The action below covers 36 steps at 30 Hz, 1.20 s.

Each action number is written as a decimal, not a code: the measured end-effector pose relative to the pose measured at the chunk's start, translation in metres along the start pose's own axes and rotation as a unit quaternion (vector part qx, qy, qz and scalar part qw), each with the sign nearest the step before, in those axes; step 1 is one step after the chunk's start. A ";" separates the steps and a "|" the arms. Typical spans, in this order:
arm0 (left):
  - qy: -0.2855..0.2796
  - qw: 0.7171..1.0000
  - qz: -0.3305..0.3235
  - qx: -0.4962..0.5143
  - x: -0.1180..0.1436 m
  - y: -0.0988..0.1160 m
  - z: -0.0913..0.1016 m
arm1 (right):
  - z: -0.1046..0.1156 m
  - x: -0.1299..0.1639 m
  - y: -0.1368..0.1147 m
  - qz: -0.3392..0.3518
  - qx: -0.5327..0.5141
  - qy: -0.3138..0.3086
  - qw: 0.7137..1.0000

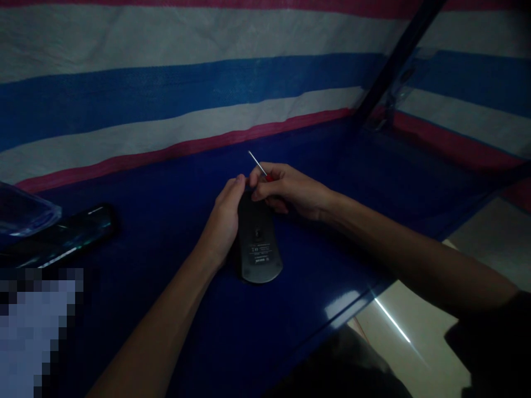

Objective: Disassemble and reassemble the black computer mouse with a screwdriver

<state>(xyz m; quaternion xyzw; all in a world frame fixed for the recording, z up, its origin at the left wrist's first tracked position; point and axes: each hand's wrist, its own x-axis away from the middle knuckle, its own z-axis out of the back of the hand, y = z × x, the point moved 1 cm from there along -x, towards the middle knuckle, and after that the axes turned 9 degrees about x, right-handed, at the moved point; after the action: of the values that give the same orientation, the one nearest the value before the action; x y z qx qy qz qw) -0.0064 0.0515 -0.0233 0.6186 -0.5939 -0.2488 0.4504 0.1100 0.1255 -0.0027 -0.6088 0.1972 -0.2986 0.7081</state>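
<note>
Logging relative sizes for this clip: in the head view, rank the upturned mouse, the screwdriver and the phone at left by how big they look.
1. Phone, though nearer and partly covered.
2. Mouse.
3. Screwdriver; only its shaft and a bit of red handle show from the right hand.

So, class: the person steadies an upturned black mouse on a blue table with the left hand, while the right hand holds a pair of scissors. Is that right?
Not quite. The head view shows the right hand holding a small screwdriver, not scissors. The rest stands: the left hand steadies the upturned black mouse on the blue table.

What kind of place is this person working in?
Probably a makeshift repair spot, not a proper workshop. A striped tarp serves as the wall behind a blue table, where a computer mouse lies bottom up and the right hand holds a small screwdriver.
</note>
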 end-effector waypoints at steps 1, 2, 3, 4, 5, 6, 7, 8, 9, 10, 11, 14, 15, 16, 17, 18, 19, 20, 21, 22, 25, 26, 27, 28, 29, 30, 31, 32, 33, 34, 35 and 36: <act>0.008 1.000 -0.007 -0.009 0.001 0.001 -0.001 | 0.003 0.001 -0.002 0.026 0.048 0.005 0.999; 0.017 1.000 -0.014 -0.017 0.002 0.002 -0.001 | 0.006 0.002 -0.004 0.065 0.118 0.016 0.991; 0.028 0.999 -0.017 -0.022 0.002 0.003 -0.002 | 0.010 0.003 -0.007 0.112 0.208 0.031 0.971; 0.037 0.999 -0.016 -0.023 0.003 0.004 -0.003 | 0.014 0.005 -0.010 0.159 0.309 0.044 0.937; 0.046 0.999 -0.012 -0.020 0.003 0.005 -0.003 | 0.018 0.008 -0.013 0.199 0.410 0.059 0.888; 0.053 0.998 -0.008 -0.017 0.003 0.006 -0.004 | 0.021 0.011 -0.015 0.220 0.494 0.064 0.839; 0.058 0.998 -0.006 -0.013 0.003 0.006 -0.004 | 0.023 0.013 -0.017 0.229 0.559 0.060 0.794; 0.063 0.998 -0.005 -0.011 0.002 0.007 -0.004 | 0.025 0.015 -0.017 0.232 0.610 0.054 0.756; 0.065 0.998 -0.006 -0.012 0.002 0.007 -0.004 | 0.027 0.016 -0.018 0.232 0.646 0.044 0.726; 0.066 0.998 -0.009 -0.016 0.002 0.007 -0.004 | 0.027 0.017 -0.018 0.233 0.673 0.035 0.701; 0.066 0.998 -0.013 -0.023 0.002 0.007 -0.003 | 0.027 0.018 -0.017 0.234 0.693 0.030 0.681; 0.056 0.997 -0.029 -0.047 0.002 0.005 -0.002 | 0.026 0.018 -0.016 0.235 0.726 0.030 0.646; 0.050 0.997 -0.034 -0.055 0.003 0.005 -0.002 | 0.025 0.018 -0.016 0.235 0.731 0.034 0.640; 0.043 0.996 -0.037 -0.063 0.003 0.005 -0.001 | 0.024 0.018 -0.017 0.235 0.735 0.036 0.635; 0.036 0.996 -0.038 -0.070 0.003 0.005 -0.001 | 0.023 0.018 -0.017 0.234 0.737 0.037 0.633; 0.030 0.996 -0.039 -0.075 0.003 0.005 -0.001 | 0.022 0.018 -0.018 0.233 0.738 0.037 0.632; 0.026 0.996 -0.040 -0.078 0.003 0.005 -0.001 | 0.020 0.019 -0.018 0.231 0.739 0.034 0.631; 0.025 0.996 -0.040 -0.076 0.004 0.006 -0.002 | 0.019 0.019 -0.019 0.228 0.739 0.031 0.633; 0.026 0.996 -0.040 -0.072 0.004 0.006 -0.002 | 0.018 0.020 -0.019 0.224 0.738 0.028 0.636; 0.029 0.997 -0.040 -0.065 0.004 0.007 -0.003 | 0.018 0.020 -0.018 0.218 0.733 0.025 0.644; 0.043 0.998 -0.040 -0.035 0.003 0.008 -0.003 | 0.023 0.018 -0.015 0.176 0.688 0.003 0.704; 0.047 0.998 -0.040 -0.027 0.003 0.008 -0.003 | 0.027 0.017 -0.014 0.155 0.660 -0.019 0.735; 0.050 0.998 -0.042 -0.021 0.003 0.008 -0.003 | 0.033 0.016 -0.013 0.131 0.626 -0.051 0.767; 0.054 0.998 -0.042 -0.016 0.003 0.007 -0.002 | 0.038 0.016 -0.013 0.109 0.585 -0.089 0.799; 0.057 0.997 -0.041 -0.011 0.003 0.007 -0.001 | 0.044 0.015 -0.013 0.093 0.542 -0.119 0.826; 0.060 0.997 -0.040 -0.007 0.003 0.007 0.000 | 0.050 0.016 -0.015 0.084 0.499 -0.133 0.852; 0.062 0.997 -0.037 -0.002 0.003 0.007 0.000 | 0.055 0.017 -0.018 0.081 0.454 -0.134 0.877; 0.063 0.997 -0.032 0.005 0.003 0.007 0.001 | 0.059 0.019 -0.021 0.079 0.409 -0.125 0.901; 0.062 0.998 -0.025 0.012 0.003 0.008 0.001 | 0.063 0.021 -0.024 0.082 0.359 -0.111 0.923; 0.058 0.998 -0.017 0.021 0.003 0.008 0.001 | 0.065 0.022 -0.027 0.088 0.313 -0.092 0.941; 0.052 0.998 -0.009 0.029 0.003 0.008 0.001 | 0.065 0.024 -0.029 0.097 0.272 -0.076 0.954; 0.046 0.998 -0.002 0.035 0.003 0.008 0.001 | 0.064 0.025 -0.030 0.107 0.236 -0.061 0.964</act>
<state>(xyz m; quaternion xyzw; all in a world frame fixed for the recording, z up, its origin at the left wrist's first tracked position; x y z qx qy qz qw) -0.0110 0.0496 -0.0159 0.6459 -0.5796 -0.2005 0.4546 0.1643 0.1548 0.0401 -0.4169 0.1421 -0.2213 0.8701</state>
